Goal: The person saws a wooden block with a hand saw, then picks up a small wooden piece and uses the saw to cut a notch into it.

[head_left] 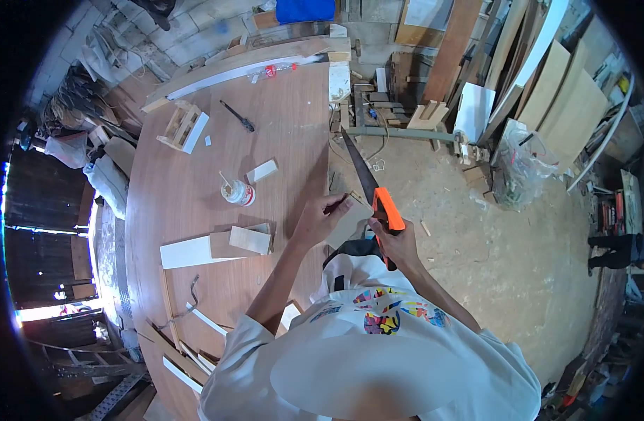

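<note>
At the table's right edge, my left hand (318,220) is closed on the upper end of a small pale board (351,223). My right hand (398,242) is wrapped round the orange handle of a handsaw (387,208), and its fingertips are near the board's right side. The dark saw blade (359,163) points up and to the left, away from my body, beyond the board. Whether the blade touches the board is hard to tell. Part of the board's lower end is hidden by my hands and shirt.
On the wooden table (189,151) are an open glue jar (238,192), a small white block (262,171), a dark screwdriver (237,116), a slatted wooden piece (182,128) and stacked boards (250,240). Planks (452,52) lean at the back right, near a plastic bag (522,165).
</note>
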### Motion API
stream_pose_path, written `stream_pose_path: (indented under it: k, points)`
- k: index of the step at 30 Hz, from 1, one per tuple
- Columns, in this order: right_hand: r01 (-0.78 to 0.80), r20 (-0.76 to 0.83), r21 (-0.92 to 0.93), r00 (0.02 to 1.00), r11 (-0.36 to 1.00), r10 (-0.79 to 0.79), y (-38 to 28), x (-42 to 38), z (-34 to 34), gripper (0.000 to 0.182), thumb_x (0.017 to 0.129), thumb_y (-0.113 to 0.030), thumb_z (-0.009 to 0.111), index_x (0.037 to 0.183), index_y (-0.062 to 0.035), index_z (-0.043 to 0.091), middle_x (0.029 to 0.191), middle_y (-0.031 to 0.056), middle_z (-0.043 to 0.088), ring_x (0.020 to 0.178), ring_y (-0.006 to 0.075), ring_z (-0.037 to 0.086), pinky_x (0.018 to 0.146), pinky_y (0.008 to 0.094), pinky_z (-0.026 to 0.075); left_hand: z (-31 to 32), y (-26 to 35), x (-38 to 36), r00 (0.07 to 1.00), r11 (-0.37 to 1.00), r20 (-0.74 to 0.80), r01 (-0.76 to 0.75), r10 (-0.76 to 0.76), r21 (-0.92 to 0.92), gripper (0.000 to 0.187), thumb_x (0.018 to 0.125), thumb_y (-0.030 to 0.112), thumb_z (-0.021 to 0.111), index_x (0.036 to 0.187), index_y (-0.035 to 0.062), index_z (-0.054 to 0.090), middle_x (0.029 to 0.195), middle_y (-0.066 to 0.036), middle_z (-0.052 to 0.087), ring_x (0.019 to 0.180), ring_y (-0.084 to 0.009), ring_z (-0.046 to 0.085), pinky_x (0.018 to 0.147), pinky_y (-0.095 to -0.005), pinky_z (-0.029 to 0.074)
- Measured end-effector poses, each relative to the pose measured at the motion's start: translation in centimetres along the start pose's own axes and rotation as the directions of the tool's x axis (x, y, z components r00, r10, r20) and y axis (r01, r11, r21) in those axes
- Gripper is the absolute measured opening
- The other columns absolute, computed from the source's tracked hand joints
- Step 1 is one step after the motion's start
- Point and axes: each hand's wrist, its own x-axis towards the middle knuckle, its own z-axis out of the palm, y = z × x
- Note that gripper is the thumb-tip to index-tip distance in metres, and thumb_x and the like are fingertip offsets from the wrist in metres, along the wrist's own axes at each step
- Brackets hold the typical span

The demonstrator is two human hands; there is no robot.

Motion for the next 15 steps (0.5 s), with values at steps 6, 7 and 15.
stream_pose_path:
  k: [6, 7, 15]
  points:
    - [-0.028, -0.003, -0.038, 1.000, 0.999, 0.028, -0.2, -0.3, 0.0, 0.030, 0.085, -0.027, 0.069, 0.094, 0.0008, 0.061, 0.058, -0.0041, 0.048, 0.044, 0.0029, 0.042, 0.038, 0.0209, 0.032, 0.2, -1.5, -1.6, 0.998, 0.969, -0.003, 0.057, -0.059, -0.242, 0.031, 0.091, 0.020, 0.056, 0.104, -0.0070, 0.063, 0.081, -0.005, 0.065, 0.073, -0.0061, 0.056, 0.066, -0.0220, 0.046]
    - [-0.033, -0.002, -0.048, 0.999, 0.998, 0.033, -0.2, -0.3, 0.0, 0.031, 0.085, -0.027, 0.069, 0.094, 0.0011, 0.061, 0.057, -0.0039, 0.048, 0.042, 0.0032, 0.042, 0.038, 0.0210, 0.032, 0.6, -2.4, -1.7, 0.998, 0.968, -0.006, 0.057, -0.060, -0.242, 0.031, 0.091, 0.020, 0.056, 0.104, -0.0070, 0.063, 0.081, -0.005, 0.065, 0.073, -0.0061, 0.056, 0.066, -0.0220, 0.046]
    - [-0.052, -0.006, 0.016, 0.999, 0.999, 0.052, -0.2, -0.6, -0.1, 0.030, 0.083, -0.026, 0.070, 0.092, 0.0013, 0.060, 0.056, -0.0033, 0.048, 0.040, 0.0038, 0.042, 0.035, 0.0217, 0.033, 0.3, -1.5, -1.7, 0.994, 0.956, 0.048, 0.104, -0.095, -0.275, 0.032, 0.092, 0.023, 0.055, 0.102, -0.0056, 0.064, 0.078, 0.000, 0.061, 0.071, -0.0038, 0.053, 0.063, -0.0216, 0.045]
